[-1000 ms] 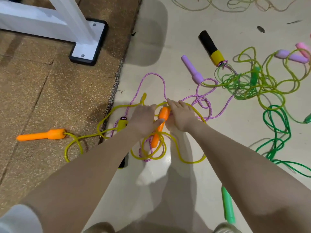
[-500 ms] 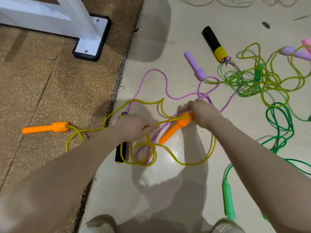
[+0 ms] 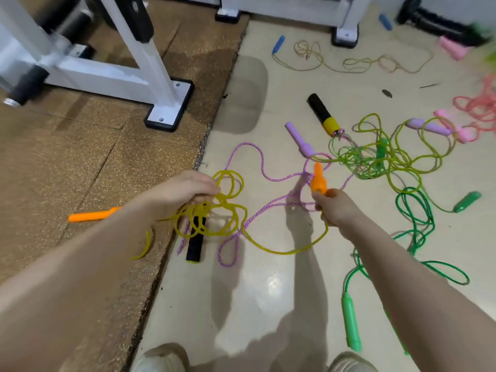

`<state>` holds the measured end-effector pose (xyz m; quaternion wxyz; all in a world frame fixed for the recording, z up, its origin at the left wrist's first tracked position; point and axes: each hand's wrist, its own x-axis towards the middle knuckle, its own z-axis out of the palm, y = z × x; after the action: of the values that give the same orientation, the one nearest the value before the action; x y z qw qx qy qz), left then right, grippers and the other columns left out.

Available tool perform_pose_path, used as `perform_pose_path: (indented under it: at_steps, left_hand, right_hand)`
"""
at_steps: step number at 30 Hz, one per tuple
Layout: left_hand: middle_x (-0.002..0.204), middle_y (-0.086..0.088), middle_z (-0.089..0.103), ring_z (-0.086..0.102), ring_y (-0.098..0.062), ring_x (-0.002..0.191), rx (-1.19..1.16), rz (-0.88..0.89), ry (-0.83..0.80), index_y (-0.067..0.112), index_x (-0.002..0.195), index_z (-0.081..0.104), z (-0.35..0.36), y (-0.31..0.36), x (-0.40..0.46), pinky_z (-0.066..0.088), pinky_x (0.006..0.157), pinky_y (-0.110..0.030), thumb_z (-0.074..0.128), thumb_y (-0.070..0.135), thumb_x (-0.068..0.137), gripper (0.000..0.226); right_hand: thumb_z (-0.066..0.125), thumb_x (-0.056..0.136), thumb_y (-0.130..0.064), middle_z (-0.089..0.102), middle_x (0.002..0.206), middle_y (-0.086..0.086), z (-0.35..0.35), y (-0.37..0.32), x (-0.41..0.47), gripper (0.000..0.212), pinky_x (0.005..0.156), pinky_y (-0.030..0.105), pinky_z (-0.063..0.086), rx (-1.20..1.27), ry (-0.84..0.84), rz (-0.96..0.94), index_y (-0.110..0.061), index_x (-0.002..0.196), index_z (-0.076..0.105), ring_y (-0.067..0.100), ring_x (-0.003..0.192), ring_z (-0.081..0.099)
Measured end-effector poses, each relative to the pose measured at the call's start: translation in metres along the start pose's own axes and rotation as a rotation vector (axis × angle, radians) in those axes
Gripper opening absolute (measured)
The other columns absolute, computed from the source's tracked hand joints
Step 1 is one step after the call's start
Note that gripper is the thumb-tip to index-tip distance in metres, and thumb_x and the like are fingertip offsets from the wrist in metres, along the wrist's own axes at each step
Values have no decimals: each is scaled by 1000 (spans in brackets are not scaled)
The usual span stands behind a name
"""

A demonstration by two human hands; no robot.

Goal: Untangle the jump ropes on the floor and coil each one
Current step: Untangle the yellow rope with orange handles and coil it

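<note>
A single head-worn wide-angle view looked forward and steeply down at the floor (image 3: 268, 277) from above, both forearms reaching in from the lower edge, shoes (image 3: 163, 358) at the bottom.

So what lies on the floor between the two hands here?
Head view: between the left hand and right hand lie yellow rope loops crossed by the purple braided rope.

The rope (image 3: 281, 252) with orange handles (image 3: 318, 178) is translucent yellow. A braided cord (image 3: 255, 154) is lilac flecked with white, its handles (image 3: 320, 112) black banded in yellow. Another rope (image 3: 414, 210) is bright green with green handles (image 3: 351, 322). The mat (image 3: 80, 162) is speckled brown, the floor (image 3: 268, 304) glossy cream, and the frame (image 3: 145, 63) white with black feet.
</note>
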<state>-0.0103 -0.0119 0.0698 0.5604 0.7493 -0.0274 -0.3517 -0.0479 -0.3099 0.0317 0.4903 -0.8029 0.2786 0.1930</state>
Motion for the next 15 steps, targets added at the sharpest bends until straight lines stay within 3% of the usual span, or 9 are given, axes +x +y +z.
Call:
perform_pose_path:
  at_steps: [4, 8, 10, 11, 13, 15]
  left_hand:
    - [40, 12, 31, 25, 0, 38, -108, 138, 114, 4, 76, 59, 2, 19, -5, 22, 39, -10, 46, 14, 94, 24]
    - [42, 12, 28, 22, -3, 41, -71, 141, 303, 13, 88, 67, -9, 9, -6, 19, 43, -19, 44, 19, 98, 25]
    - [42, 11, 29, 24, -3, 41, -24, 111, 352, 17, 88, 67, -13, 3, -10, 22, 44, -20, 45, 19, 98, 24]
    - [42, 11, 29, 25, -3, 40, -27, 107, 346, 16, 88, 68, -14, 3, -14, 24, 43, -18, 46, 18, 98, 24]
    - [42, 11, 27, 24, -4, 39, -93, 99, 285, 10, 81, 68, -14, 4, -20, 26, 40, -13, 51, 16, 95, 23]
    - [42, 9, 26, 21, -5, 39, -144, 115, 188, 8, 70, 70, -13, 8, -23, 19, 39, -14, 58, 19, 86, 22]
  right_hand:
    - [50, 93, -23, 56, 58, 4, 15, -25, -13, 30, 42, 20, 27, -251, -74, -152, -3, 74, 62, 13, 47, 39]
    - [47, 93, -25, 66, 63, 10, 14, -25, -25, 35, 49, 24, 31, -446, -103, -129, -8, 63, 54, 13, 50, 44]
    - [46, 91, -22, 67, 63, 7, 11, -19, -28, 28, 51, 23, 36, -644, -196, -46, -9, 67, 53, 12, 49, 49]
    - [47, 90, -23, 67, 68, 6, 12, -16, -30, 23, 55, 23, 42, -777, -237, -5, -8, 77, 57, 14, 55, 56]
    - [48, 92, -26, 64, 105, 11, 18, -11, -30, 29, 79, 31, 48, -935, -197, -86, -7, 112, 56, 25, 94, 62]
    - [48, 95, -24, 45, 139, 8, 28, -16, -35, 44, 102, 28, 33, -692, -158, -369, -12, 138, 40, 25, 127, 43]
